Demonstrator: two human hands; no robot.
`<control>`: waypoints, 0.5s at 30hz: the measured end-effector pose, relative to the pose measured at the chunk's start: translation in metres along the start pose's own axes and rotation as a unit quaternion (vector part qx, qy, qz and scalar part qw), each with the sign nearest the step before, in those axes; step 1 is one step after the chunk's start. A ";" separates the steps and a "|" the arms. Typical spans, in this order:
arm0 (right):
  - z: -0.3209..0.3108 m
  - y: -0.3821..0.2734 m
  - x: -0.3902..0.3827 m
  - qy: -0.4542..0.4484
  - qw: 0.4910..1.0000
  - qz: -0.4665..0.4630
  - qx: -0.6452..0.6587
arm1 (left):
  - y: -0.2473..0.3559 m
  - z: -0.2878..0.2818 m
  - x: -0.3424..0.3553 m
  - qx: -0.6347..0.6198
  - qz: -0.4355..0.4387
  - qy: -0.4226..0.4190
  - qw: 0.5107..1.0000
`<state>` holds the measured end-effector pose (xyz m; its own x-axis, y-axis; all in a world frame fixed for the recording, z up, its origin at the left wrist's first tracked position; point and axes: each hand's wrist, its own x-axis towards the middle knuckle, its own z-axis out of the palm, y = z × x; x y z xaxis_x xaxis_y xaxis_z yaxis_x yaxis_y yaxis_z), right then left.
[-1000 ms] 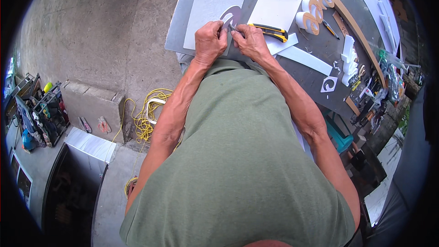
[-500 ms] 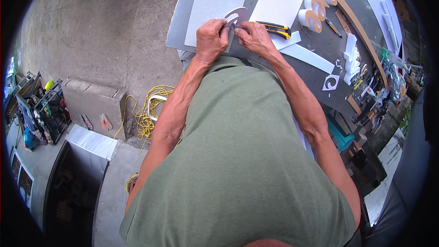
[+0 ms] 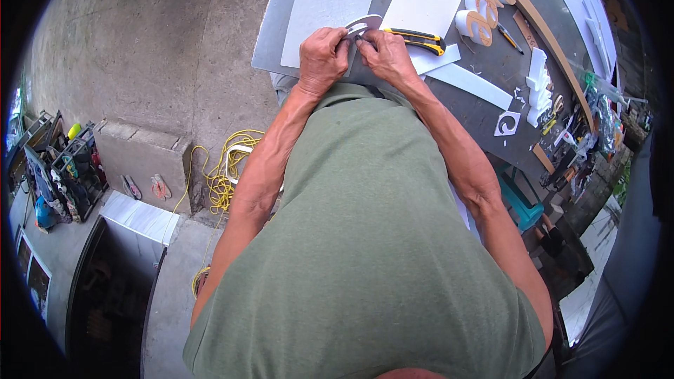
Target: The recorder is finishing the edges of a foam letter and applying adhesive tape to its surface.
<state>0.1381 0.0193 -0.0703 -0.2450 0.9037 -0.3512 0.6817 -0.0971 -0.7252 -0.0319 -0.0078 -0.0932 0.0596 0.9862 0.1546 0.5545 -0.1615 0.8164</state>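
Note:
My left hand (image 3: 324,60) pinches a thin white curved piece (image 3: 370,21) between thumb and fingers, above the near edge of the table. The piece is tilted, and part of it is hidden by the hands. Close beside it, my right hand (image 3: 386,56) has its thumb and fingers pressed together at the piece's near side. Whatever sits between those fingertips is too small to make out. A yellow and black utility knife (image 3: 425,43) lies just beyond my right hand, on a white board (image 3: 414,7).
Several white-edged curved shapes (image 3: 481,5) stand on the grey table, near a pen (image 3: 510,39). White strips (image 3: 472,85), a square with a cut-out (image 3: 507,124) and scissors (image 3: 557,105) lie to the right. Tangled yellow cord (image 3: 226,175) is on the floor at left.
The white curved piece has tipped and now looks narrower. Both hands stay close together, with a slight shift of the fingers. The whole view has moved a little.

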 end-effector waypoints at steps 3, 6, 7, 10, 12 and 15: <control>-0.012 -0.002 -0.010 -0.048 0.998 0.020 -0.021 | -0.002 0.000 0.000 -0.001 0.015 0.006 1.000; -0.024 -0.006 -0.016 -0.084 0.995 0.054 -0.021 | -0.004 0.002 0.001 -0.010 -0.022 0.015 1.000; -0.028 -0.008 -0.017 -0.065 0.996 0.065 -0.012 | -0.005 0.000 0.002 -0.017 -0.037 0.012 0.999; -0.029 -0.006 -0.020 -0.039 0.997 0.066 -0.008 | 0.002 -0.002 0.002 -0.048 -0.058 0.019 0.997; -0.025 -0.008 -0.017 -0.032 0.999 0.039 -0.017 | 0.002 -0.003 0.005 -0.042 -0.065 0.015 0.997; -0.017 -0.005 -0.012 -0.036 0.999 0.034 -0.010 | 0.003 -0.002 0.005 -0.043 -0.057 0.017 0.997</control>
<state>0.1492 0.0159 -0.0528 -0.2462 0.8632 -0.4408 0.7122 -0.1473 -0.6863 -0.0320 -0.0034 -0.0890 -0.0286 0.9968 0.0746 0.4821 -0.0517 0.8746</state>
